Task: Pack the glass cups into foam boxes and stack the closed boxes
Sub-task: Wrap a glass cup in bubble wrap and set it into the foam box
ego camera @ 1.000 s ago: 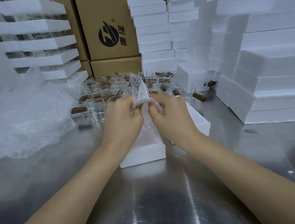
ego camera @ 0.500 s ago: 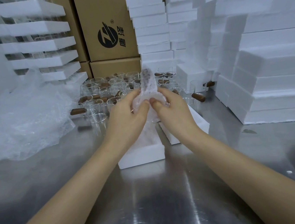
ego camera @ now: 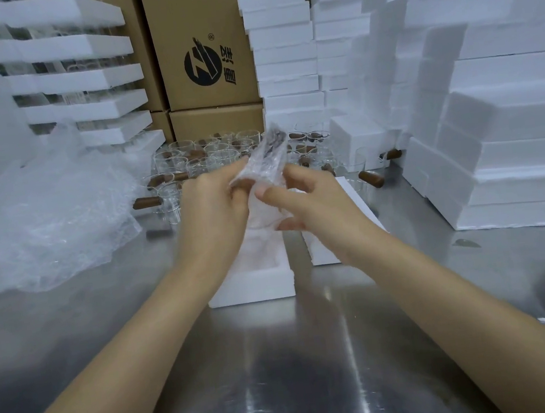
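The wrapped glass cup (ego camera: pixel 268 162) is held in the air over the middle of the surface (ego camera: pixel 300 373), directly above an open foam box (ego camera: pixel 253 286), with its dark handle end showing through the bubble wrap at the top. The left hand (ego camera: pixel 212 213) pinches the wrap's left side between thumb and curled fingers. The right hand (ego camera: pixel 311 202) closes on the lower right part, forefinger laid across the wrap, probably tucking the loose end so that the bundle stays shut when it goes into the box. Just right of the box lies another foam piece (ego camera: pixel 323 251), likely the lid kept in reach for closing.

Toward the far edge stand the unwrapped glass cups (ego camera: pixel 211 155) with brown handles, close enough for the next pick. A heap of bubble wrap (ego camera: pixel 38 219) fills the left side. Stacked foam boxes (ego camera: pixel 512 145) rise along the right edge, with cardboard cartons (ego camera: pixel 201 44) behind.
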The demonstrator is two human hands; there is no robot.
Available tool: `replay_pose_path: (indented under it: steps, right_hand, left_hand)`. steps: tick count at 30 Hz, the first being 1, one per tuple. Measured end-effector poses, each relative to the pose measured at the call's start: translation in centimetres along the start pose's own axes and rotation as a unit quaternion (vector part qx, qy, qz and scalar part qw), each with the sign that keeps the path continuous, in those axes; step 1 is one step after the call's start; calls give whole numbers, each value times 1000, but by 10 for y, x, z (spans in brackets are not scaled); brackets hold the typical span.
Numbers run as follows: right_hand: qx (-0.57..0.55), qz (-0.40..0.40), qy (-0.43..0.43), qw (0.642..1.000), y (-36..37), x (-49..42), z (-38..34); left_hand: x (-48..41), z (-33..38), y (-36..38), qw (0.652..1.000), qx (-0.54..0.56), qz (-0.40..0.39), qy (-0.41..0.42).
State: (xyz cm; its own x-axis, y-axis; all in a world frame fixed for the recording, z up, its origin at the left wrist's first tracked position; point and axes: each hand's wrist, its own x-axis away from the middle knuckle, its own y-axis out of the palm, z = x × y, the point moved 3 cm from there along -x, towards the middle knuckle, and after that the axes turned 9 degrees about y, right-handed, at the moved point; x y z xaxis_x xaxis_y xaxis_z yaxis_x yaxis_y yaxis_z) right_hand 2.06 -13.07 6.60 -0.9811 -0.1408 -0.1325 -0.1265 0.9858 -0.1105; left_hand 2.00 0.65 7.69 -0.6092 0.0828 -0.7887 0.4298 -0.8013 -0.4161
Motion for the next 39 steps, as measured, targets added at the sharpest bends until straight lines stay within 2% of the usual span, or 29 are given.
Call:
replay_pose_path:
  steps: [3, 6, 9, 13, 17, 20, 22, 23, 24, 26, 27, 28, 31, 35, 39]
  right_hand:
    - [-136, -28, 45, 989, -5, -4, -1]
    - [-151, -35, 41, 987, -5, -5, 0]
    - [-130, -43, 38, 990, -4, -5, 2]
    - [-47, -45, 32, 997, -6, -7, 1]
    - [50, 45, -16, 998, -12, -6, -4]
    - [6, 64, -63, 996, -16, -7, -7]
    - [-45, 63, -64, 995, -17, -7, -10]
    - [-87, 69, -53, 992, -20, -9, -9]
    - [-144, 72, -30, 986, -23, -10, -8]
    - [-260, 60, 26, 963, -28, -12, -6]
    - [-299, 49, 46, 952, -29, -12, -5]
    - [-322, 37, 61, 944, -30, -13, -3]
    - [-345, 15, 80, 935, -28, -14, 3]
    - [-330, 5, 73, 941, -24, -16, 7]
    - [-270, -6, 51, 962, -19, -16, 7]
  left_hand:
    - [-1, -3, 6, 989, 77, -35, -118]
    - [2, -3, 13, 967, 170, -81, -170]
    - [1, -1, 10, 970, 173, -60, -161]
    - [-2, -12, 9, 980, 114, -27, -162]
    - [-4, -22, 6, 987, 37, -13, -155]
    - [-3, -18, 1, 996, -23, -18, -80]
    - [-3, -15, 3, 995, 24, -38, -87]
    - [-4, -15, 5, 987, 94, -47, -122]
    - [-4, -15, 7, 965, 191, -56, -173]
    - [-6, -15, 14, 882, 388, -64, -260]
    - [-9, -16, 15, 849, 446, -60, -277]
    - [-10, -16, 15, 835, 471, -60, -280]
    - [-9, -13, 17, 850, 455, -72, -256]
    - [-2, -14, 17, 908, 327, -112, -238]
    - [0, -13, 12, 936, 270, -53, -220]
